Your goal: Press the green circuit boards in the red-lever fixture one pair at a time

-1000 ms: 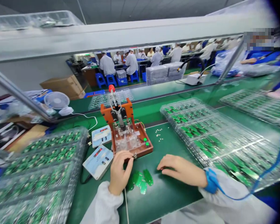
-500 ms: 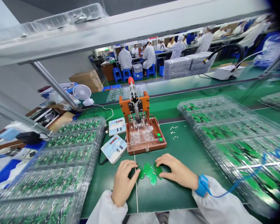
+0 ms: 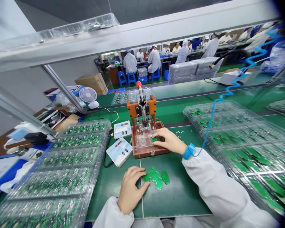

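My right hand is at the front of the test fixture, an orange and brown press with a red-tipped lever. Its fingers pinch a green circuit board over the clear fixture plate. My left hand rests on the green work surface, with thumb and fingers closed about another small circuit board. Beside it lie several loose green circuit boards in a loose cluster. A blue wrist strap with a coiled cord is on my right wrist.
Clear trays of boards stand left and right. Two white meter boxes with red digits sit left of the fixture. Tiny pale parts lie behind my right hand. A white fan stands further back.
My right hand has moved from the loose boards up to the fixture with a circuit board in its fingers. My left hand has stayed by the cluster. The camera view has shifted slightly.
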Tool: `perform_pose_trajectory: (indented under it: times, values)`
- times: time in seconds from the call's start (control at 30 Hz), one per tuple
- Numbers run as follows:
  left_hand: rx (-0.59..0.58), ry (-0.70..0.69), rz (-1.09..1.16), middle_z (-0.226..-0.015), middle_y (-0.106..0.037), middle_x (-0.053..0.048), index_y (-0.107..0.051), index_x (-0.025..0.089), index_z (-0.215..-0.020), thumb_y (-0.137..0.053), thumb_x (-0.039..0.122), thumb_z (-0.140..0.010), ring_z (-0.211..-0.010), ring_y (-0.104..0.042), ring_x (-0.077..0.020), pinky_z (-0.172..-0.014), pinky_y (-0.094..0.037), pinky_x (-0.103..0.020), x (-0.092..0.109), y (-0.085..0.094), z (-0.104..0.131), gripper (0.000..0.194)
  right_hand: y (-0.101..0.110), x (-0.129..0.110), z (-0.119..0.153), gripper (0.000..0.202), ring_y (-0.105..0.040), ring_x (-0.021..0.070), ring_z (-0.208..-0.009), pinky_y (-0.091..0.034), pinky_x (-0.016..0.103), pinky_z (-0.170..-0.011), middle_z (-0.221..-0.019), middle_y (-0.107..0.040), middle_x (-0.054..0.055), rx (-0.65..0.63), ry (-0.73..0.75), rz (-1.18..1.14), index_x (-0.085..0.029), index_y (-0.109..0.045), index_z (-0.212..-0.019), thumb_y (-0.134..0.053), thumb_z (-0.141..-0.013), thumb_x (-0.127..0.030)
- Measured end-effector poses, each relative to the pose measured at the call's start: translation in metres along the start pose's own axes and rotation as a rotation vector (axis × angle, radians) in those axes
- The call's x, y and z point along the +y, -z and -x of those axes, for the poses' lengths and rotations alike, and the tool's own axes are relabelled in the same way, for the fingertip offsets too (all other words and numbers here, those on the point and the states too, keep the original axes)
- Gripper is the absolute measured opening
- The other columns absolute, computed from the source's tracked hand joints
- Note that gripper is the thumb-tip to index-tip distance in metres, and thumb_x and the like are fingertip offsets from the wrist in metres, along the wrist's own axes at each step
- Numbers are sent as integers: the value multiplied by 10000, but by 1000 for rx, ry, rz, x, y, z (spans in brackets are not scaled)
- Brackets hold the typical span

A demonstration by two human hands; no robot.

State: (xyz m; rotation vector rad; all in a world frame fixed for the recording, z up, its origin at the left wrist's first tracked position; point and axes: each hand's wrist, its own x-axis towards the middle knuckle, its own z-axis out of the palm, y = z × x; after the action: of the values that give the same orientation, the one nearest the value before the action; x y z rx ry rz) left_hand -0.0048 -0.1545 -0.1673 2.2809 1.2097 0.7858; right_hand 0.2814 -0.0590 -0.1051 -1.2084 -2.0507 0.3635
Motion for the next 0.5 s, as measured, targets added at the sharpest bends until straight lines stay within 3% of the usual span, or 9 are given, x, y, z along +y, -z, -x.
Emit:
perform_pose_trajectory:
  times: [0.37,0.5]
  values:
    - [26,-2,13,-1145,-756,-58,-749,252,-973,-796,218,-820,-1103,-658,-323,-933,-559,-551,2,-1,-1,164,-11,-1,1,148,-655,277,-1130,-535,475,-1020,-1117,-755,88,-1,55,48,-223,-739,-1003,-784,-875,-281]
    - [55,-48,112,-1138,-754,-58,-732,246,-978,-765,201,-843,-1101,-658,-284,-943,-566,-486,10,14,-11,146,-14,0,5,124,-634,286,-1170,-517,492,-1046,-1122,-756,83,19,62,45,-228,-733,-1019,-738,-915,-295]
